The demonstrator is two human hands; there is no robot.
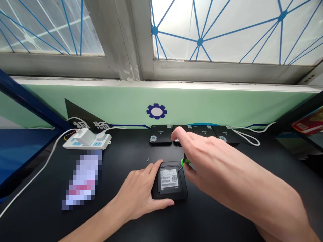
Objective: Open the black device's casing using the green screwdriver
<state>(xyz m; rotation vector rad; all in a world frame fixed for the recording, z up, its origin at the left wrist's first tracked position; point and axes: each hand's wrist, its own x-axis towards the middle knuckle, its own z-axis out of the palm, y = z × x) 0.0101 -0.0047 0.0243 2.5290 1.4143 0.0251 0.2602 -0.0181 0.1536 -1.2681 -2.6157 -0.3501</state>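
A square black electronic device point(183, 193) with a white printed label lies on the dark table. Fingers and thumb of my left hand point(140, 190) close around its left side and front edge. My right hand point(207, 156) is wrapped around a screwdriver point(186, 161) with a green and black handle. Its metal shaft points down to the upper right corner of the device's label plate; the hand hides most of the handle. A few tiny screws point(147, 159) lie loose on the table, just beyond the device to the left.
Several similar flat black boxes point(160, 135) stand in a row at the back, partly behind my right hand. A white power strip point(87, 143) with plugged-in adapters sits back left, above a pixelated item point(84, 178). White cable point(248, 137) loops lie back right, below the green wall panel point(113, 101).
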